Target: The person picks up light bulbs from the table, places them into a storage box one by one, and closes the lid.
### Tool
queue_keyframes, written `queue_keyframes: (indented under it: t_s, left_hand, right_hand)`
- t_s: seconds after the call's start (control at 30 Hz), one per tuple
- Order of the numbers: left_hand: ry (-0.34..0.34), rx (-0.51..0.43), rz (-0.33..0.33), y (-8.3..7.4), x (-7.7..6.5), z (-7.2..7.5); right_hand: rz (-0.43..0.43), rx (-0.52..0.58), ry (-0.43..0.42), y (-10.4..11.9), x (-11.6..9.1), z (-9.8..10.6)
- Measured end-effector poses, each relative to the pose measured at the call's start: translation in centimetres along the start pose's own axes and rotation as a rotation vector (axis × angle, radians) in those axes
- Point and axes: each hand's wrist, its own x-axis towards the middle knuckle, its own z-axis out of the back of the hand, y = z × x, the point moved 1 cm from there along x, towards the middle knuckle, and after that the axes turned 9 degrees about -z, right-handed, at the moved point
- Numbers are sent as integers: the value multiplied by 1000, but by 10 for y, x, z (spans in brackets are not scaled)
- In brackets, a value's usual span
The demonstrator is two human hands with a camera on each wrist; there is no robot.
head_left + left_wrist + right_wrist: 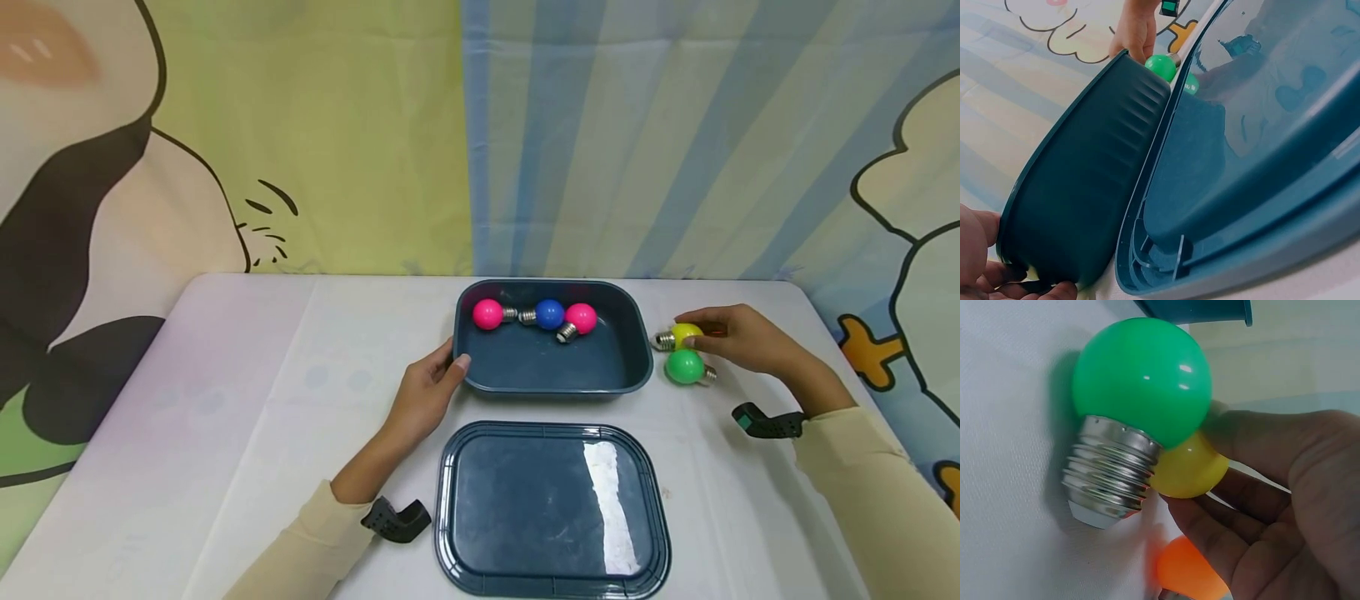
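Note:
A dark blue-grey plastic box stands open on the table, with two pink light bulbs and a blue light bulb lying inside. My left hand grips the box's left end, thumb at the rim. To the right of the box, my right hand pinches a yellow light bulb between thumb and fingers. A green light bulb lies on the table just in front of it, its metal screw base pointing right. In the right wrist view an orange light bulb shows beneath the fingers, partly hidden.
The box's lid lies flat on the white-covered table, just in front of the box. A printed curtain hangs along the table's back edge. Both wrists carry a black strap device.

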Motion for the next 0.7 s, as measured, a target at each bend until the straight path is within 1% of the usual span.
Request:
queue_keyframes:
  t_s: [0.3,0.57,0.7]
  left_hand:
    - [2,11,44,-1,4,-1]
    - [-4,11,27,-2,1,-1]
    - [-2,9,35,-2,1,-1]
  right_hand:
    - [2,-42,-15,4,-2,3]
    - [-10,-18,-29,7,-3,10]
    - [-16,-12,-31,9,-4,12]
